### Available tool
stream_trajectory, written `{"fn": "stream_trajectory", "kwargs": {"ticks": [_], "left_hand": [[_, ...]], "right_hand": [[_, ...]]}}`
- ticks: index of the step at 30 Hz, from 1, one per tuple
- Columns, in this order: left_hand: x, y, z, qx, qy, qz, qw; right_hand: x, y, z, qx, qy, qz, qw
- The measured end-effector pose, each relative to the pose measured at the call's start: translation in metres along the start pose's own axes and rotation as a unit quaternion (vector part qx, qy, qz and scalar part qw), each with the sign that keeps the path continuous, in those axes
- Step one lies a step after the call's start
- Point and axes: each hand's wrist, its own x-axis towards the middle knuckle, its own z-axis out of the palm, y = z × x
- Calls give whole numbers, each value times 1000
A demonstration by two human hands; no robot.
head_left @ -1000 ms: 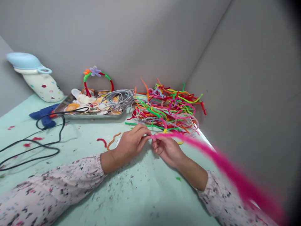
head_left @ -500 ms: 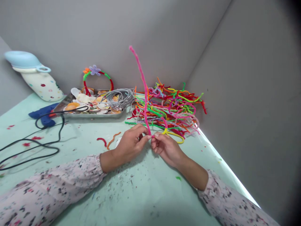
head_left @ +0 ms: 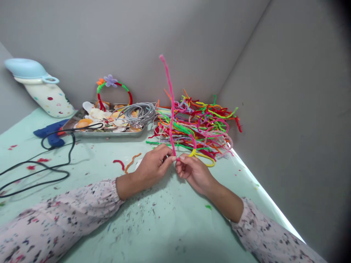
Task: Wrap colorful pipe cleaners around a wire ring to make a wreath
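Between the fingertips of my left hand (head_left: pixel 156 163) and my right hand (head_left: pixel 196 173) a pink pipe cleaner (head_left: pixel 172 109) is pinched near its lower part. Its long end stands almost upright above my left fingers. On the other side, past my right fingers, a short pink length meets a yellow pipe cleaner (head_left: pixel 207 157) bent into a loop. Both hands are closed, fingertips nearly touching. My fingers hide how the pink piece bends between them. Just behind lies a heap of many-coloured pipe cleaners (head_left: pixel 197 126).
A metal tray (head_left: pixel 109 134) holds paper cutouts and coiled grey wire (head_left: pixel 142 111). A flower headband (head_left: pixel 130 95) rests upright on it. Leftward are a blue glue gun (head_left: pixel 53 132), its black cable (head_left: pixel 68 157) and a bottle (head_left: pixel 49 98). Red and orange scraps (head_left: pixel 131 163) lie near my left hand.
The upright end of the pink pipe cleaner has swung slightly to the right. Both hands keep their pinch in nearly the same place.
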Motion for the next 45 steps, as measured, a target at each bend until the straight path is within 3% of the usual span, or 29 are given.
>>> {"fn": "stream_trajectory", "kwargs": {"ticks": [31,41,45], "left_hand": [[4,8,3,35,-10,-123,992],[-4,5,3,7,13,-79,997],[-6,1,3,25,25,-3,999]], "right_hand": [[3,6,-2,-85,17,-18,996],[0,3,2,-1,19,-24,1000],[0,1,2,34,35,-14,999]]}}
